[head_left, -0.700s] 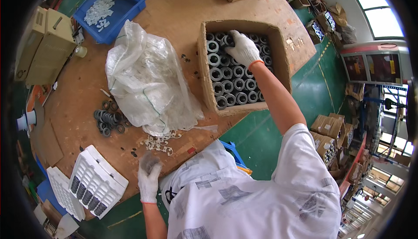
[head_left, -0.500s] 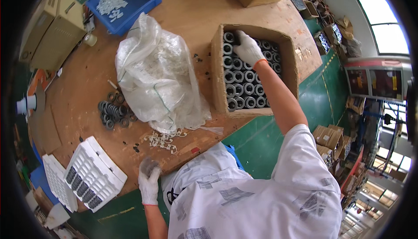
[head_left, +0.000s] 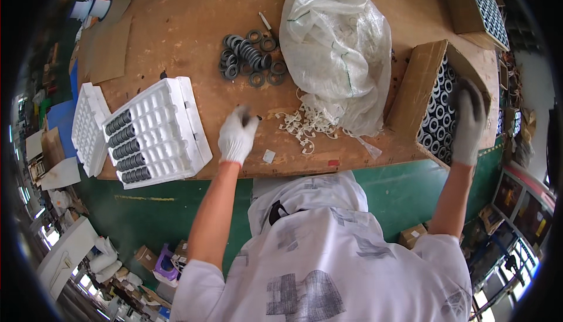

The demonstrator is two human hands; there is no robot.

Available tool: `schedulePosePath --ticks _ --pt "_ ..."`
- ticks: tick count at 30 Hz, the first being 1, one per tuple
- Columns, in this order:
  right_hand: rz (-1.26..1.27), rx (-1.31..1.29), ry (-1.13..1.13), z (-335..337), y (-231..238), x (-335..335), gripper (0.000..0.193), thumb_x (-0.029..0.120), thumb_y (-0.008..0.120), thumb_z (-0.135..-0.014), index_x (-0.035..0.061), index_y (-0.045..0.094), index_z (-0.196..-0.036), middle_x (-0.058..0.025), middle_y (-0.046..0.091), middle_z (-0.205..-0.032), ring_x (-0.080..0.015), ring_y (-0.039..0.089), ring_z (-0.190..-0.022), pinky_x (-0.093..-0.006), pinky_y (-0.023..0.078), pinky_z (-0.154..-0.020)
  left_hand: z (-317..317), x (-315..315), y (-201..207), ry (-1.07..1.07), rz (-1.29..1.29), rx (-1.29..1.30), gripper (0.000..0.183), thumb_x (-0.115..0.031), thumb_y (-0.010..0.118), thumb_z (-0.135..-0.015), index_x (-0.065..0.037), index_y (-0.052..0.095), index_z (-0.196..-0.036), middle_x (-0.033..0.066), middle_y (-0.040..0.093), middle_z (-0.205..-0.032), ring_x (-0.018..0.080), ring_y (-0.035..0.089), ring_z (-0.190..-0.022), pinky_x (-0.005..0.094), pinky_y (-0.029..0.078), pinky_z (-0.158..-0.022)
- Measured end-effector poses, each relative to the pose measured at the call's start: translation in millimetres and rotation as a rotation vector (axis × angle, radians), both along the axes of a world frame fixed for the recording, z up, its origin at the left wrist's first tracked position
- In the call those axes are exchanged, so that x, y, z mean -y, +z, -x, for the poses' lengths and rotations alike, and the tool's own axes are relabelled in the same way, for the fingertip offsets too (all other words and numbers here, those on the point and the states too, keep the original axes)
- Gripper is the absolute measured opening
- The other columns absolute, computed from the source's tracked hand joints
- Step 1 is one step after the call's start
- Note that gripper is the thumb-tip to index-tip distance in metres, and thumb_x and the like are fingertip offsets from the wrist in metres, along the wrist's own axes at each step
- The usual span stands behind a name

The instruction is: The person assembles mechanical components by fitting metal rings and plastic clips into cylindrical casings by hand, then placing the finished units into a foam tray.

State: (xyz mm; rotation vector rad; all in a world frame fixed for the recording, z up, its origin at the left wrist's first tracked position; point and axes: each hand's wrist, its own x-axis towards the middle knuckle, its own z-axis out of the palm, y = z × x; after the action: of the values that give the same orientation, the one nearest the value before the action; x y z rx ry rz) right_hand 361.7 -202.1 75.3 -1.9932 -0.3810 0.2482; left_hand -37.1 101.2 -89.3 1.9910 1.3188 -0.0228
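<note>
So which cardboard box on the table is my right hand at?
The nearer box, by the front edge of the table: your right hand is at its opening. The other big box stands farther back, untouched.

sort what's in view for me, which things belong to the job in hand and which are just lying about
Likely part of it:
carton of grey rings, right hand at its opening
white tray, partly filled with dark round parts
loose dark rings
white plastic pieces, near left hand
perhaps the white sack

Likely lying about:
flat cardboard
white spool
</note>
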Motion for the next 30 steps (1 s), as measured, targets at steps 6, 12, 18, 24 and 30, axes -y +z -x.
schedulePosePath --ticks 6,12,18,24,30 --pt "0.215 -0.412 0.455 177 -39 -52 0.033 0.012 0.066 -0.100 0.0005 0.069 -0.131 -0.0096 0.076 -0.113 -0.0190 0.072 -0.099 -0.0340 0.057 -0.092 -58 -59 -11 -0.282 -0.136 -0.163 0.042 -0.037 0.064 -0.098 -0.017 0.067 -0.134 0.0180 0.075 -0.117 0.0396 0.071 -0.109 0.0513 0.056 -0.094" --pt "0.598 -0.118 0.591 254 -124 -105 0.037 0.026 0.063 -0.100 0.0114 0.065 -0.133 -0.0244 0.074 -0.111 -0.0442 0.072 -0.100 -0.0547 0.056 -0.085 -17 -40 -6 -0.469 -0.068 -0.272 0.040 -0.037 0.066 -0.096 -0.014 0.069 -0.129 0.0208 0.075 -0.115 0.0408 0.073 -0.105 0.0517 0.057 -0.092" --pt "0.829 0.131 0.630 250 -139 -158 0.035 0.030 0.063 -0.101 0.0130 0.064 -0.132 -0.0208 0.075 -0.098 -0.0438 0.073 -0.088 -0.0544 0.056 -0.077 45 5 4 -0.406 0.065 -0.330 0.039 -0.036 0.066 -0.096 -0.015 0.069 -0.129 0.0190 0.074 -0.118 0.0392 0.072 -0.107 0.0508 0.057 -0.093" --pt "0.735 0.211 0.644 237 -136 -159 0.022 0.028 0.063 -0.101 0.0118 0.073 -0.111 -0.0194 0.075 -0.098 -0.0425 0.073 -0.091 -0.0533 0.056 -0.080 59 10 29 -0.140 0.287 -0.048 0.043 -0.036 0.067 -0.096 -0.014 0.068 -0.133 0.0133 0.076 -0.123 0.0361 0.071 -0.115 0.0473 0.056 -0.097" --pt "0.894 0.204 0.716 239 -144 -151 0.025 0.026 0.062 -0.100 0.0147 0.072 -0.121 -0.0195 0.077 -0.101 -0.0416 0.074 -0.094 -0.0520 0.057 -0.084 56 28 18 -0.103 0.458 0.040 0.047 -0.044 0.067 -0.096 -0.014 0.069 -0.132 0.0139 0.076 -0.123 0.0320 0.071 -0.118 0.0426 0.054 -0.098"
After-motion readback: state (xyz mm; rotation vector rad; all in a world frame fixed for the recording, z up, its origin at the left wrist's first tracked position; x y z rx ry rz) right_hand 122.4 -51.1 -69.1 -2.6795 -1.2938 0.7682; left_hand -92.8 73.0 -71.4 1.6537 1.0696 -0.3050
